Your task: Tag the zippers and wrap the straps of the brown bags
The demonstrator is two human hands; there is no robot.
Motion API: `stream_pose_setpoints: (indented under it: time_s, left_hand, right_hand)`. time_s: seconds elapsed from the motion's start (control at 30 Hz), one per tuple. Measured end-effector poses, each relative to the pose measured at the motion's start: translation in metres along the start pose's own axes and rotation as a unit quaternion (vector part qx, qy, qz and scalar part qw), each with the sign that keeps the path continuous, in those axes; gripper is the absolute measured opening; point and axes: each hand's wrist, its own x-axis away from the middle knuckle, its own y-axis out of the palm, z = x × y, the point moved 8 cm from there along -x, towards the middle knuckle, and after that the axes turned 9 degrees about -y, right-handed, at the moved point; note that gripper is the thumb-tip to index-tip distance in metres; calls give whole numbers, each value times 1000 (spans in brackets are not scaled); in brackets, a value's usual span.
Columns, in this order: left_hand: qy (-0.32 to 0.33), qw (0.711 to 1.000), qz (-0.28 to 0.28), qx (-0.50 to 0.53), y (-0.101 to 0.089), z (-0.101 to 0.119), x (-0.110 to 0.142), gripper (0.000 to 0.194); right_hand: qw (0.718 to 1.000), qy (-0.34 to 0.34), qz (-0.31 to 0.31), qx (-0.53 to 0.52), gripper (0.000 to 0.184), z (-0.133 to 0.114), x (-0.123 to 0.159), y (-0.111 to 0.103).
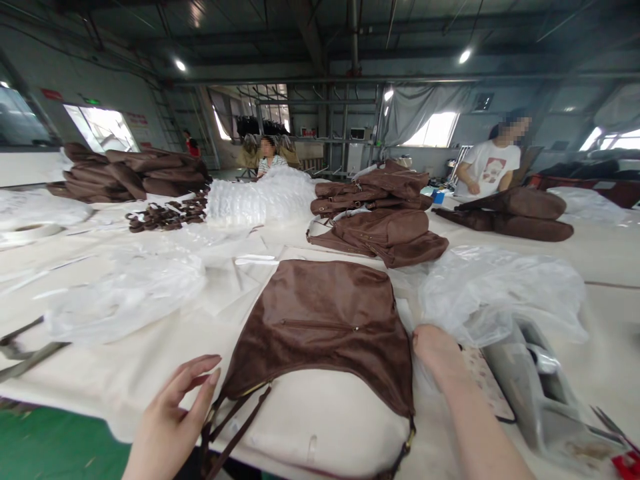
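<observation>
A brown handbag [340, 300] lies flat on the white-covered table in front of me, its zip pocket facing up and its curved opening towards me. Its thin straps [245, 417] trail over the near edge at the left. My left hand [175, 407] is beside the bag's lower left corner, thumb and fingers apart, with nothing between them. At the bag's right side, my right hand [435, 350] is closed, close against the edge. What its fingers hold, if anything, is hidden. Clear plastic [500, 290] lies just beyond that hand.
Stacked brown bags [385, 213] stand behind the handbag, with more at the far left [130, 175] and right [520, 217]. Bundled plastic bags [265, 197] lie mid-table. A grey plastic-covered holder [525, 380] and scissors [613, 427] are at right. A person [487, 163] stands across the table.
</observation>
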Motion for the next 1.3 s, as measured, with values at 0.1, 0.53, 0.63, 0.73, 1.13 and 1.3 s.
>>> stream_pose_setpoints:
  time_s: [0.1, 0.53, 0.63, 0.73, 1.13, 1.3]
  left_hand:
    - [14, 1000, 10, -6, -4, 1, 3, 35]
    - [4, 982, -132, 132, 26, 58, 38, 36]
    - [-12, 968, -212, 132, 45, 63, 46, 40]
    - [-32, 979, -189, 71, 46, 49, 45, 33]
    - [72, 931, -345, 93, 25, 28, -6, 49]
    - [77, 871, -476, 89, 74, 33, -10, 49]
  right_hand:
    - [1000, 10, 15, 12, 33, -1, 8, -10]
    - [919, -360, 158, -29, 21, -192, 97, -65]
    - [867, -492, 78, -15, 16, -257, 134, -47]
    - [822, -569, 26, 3, 11, -300, 156, -33]
    - [943, -310, -114, -53, 42, -314, 63, -5]
    - [934, -345, -80, -48, 25, -315, 71, -3]
